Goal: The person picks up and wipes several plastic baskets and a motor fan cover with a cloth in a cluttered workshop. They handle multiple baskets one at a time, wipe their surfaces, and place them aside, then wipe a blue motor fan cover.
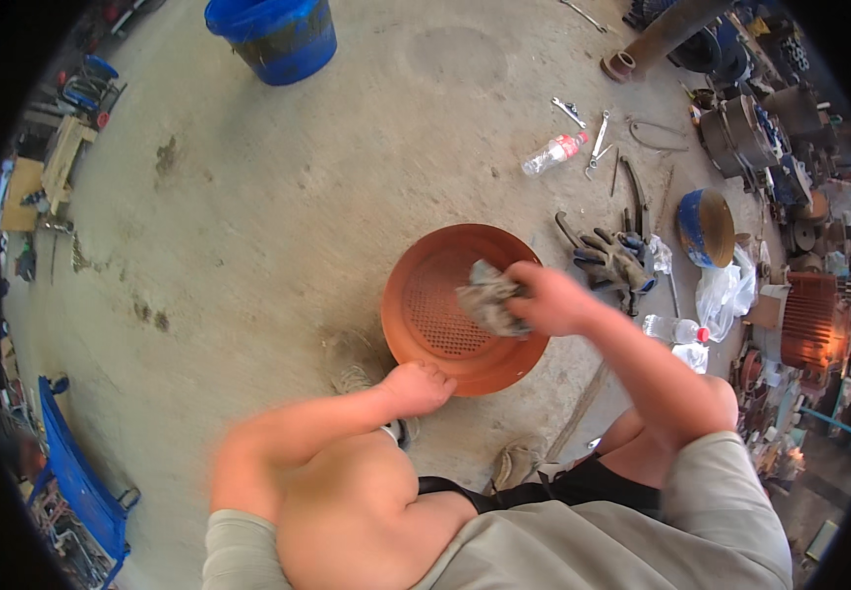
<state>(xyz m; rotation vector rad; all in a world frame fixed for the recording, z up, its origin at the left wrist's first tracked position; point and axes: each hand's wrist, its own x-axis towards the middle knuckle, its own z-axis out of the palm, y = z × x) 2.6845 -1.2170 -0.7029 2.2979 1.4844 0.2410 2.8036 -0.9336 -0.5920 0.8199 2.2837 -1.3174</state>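
A round orange-brown fan cover (408, 280), a shallow bowl with a grid of small holes in its middle, stands on the floor in front of me. My left hand (420, 386) is closed on its near rim. A crumpled grey rag (490, 301) is bunched in my right hand (549, 299), over the right part of the cover's inside. Motion blurs the rag a little, and I cannot tell whether it touches the metal.
Right of the cover lie work gloves (614, 258), a clear bottle (674, 329) and a blue-sided round pan (705, 228). Farther off are another bottle (555, 154), wrenches (600, 140) and a blue bucket (283, 39). An orange motor (813, 320) stands among machine parts along the right.
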